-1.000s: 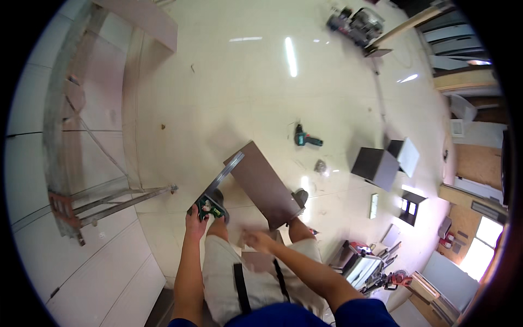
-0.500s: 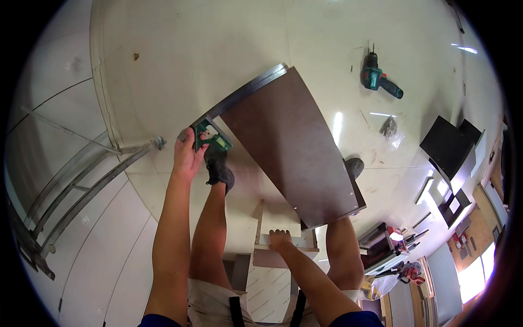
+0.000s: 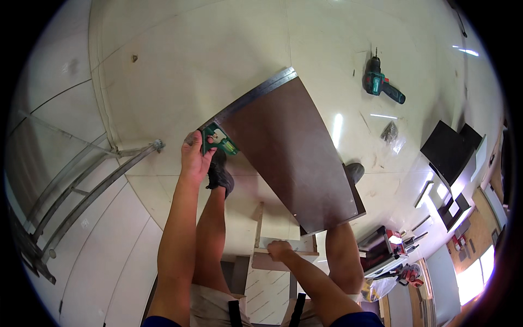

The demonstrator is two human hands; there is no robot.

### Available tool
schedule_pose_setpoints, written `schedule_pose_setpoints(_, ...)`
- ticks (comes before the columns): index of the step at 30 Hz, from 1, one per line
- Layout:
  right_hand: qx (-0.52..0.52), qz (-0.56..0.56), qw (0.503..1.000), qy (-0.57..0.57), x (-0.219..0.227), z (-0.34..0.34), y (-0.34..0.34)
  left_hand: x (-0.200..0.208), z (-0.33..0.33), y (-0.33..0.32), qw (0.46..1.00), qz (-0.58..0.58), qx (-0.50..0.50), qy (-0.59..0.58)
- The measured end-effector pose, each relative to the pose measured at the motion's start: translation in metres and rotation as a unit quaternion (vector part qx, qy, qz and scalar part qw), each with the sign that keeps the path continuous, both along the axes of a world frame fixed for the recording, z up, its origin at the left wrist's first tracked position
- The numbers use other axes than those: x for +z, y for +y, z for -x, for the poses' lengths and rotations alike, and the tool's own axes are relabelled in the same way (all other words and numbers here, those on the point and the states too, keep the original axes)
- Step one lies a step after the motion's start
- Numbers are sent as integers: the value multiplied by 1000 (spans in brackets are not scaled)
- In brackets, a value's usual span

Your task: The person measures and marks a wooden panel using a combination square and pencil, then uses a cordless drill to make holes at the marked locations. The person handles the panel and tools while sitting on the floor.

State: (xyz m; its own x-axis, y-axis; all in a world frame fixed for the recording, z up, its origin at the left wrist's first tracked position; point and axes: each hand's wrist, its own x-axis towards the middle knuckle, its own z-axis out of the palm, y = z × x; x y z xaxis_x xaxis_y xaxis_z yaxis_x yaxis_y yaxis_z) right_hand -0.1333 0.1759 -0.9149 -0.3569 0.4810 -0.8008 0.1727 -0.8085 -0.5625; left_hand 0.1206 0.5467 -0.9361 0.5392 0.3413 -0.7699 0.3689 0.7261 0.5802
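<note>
The left hand [image 3: 195, 155] gripped the green head of a square [image 3: 224, 145], thumb along the outer side and fingers curled round behind it, with fingertips showing at its opening. The square's metal blade [image 3: 256, 98] ran along the far short edge of a brown panel [image 3: 299, 152], the two overlapping in view; whether they met along the full length could not be told. The panel extended from the blade back toward the right knee, with small pale dots near its closer end.

The right hand [image 3: 279, 249] rested on the edge of a wooden frame [image 3: 286, 260] between the legs. Its fingers were folded inward — the tips were hidden, so how tightly they closed could not be told.

The floor [image 3: 180, 71] was pale and smooth, with thin joint lines. A green-and-black drill [image 3: 379, 82] lay beyond the panel to the right, near a clear plastic bag [image 3: 391, 133]. Dark box-like pieces [image 3: 449, 147] stood farther right, and metal legs [image 3: 81, 204] stood at left. A bright window [image 3: 479, 278] showed at the right rim.

Pale markings on the drill's body were too small to read.
</note>
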Motion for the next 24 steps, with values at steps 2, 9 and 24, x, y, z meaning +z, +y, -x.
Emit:
schedule_pose_setpoints(2, -31, 2, 999, -18, 5, -13, -4, 2, -4, -3, 1000, 13, 3, -11)
schedule_pose_setpoints(9, -45, -70, 994, -68, 12, -33, 11, 7, -7, -6, 1000, 0, 18, -10)
schedule_pose_setpoints(24, -78, -115, 970, -201, 25, -43, 8, 7, -13, -13, 998, -20, 52, 16)
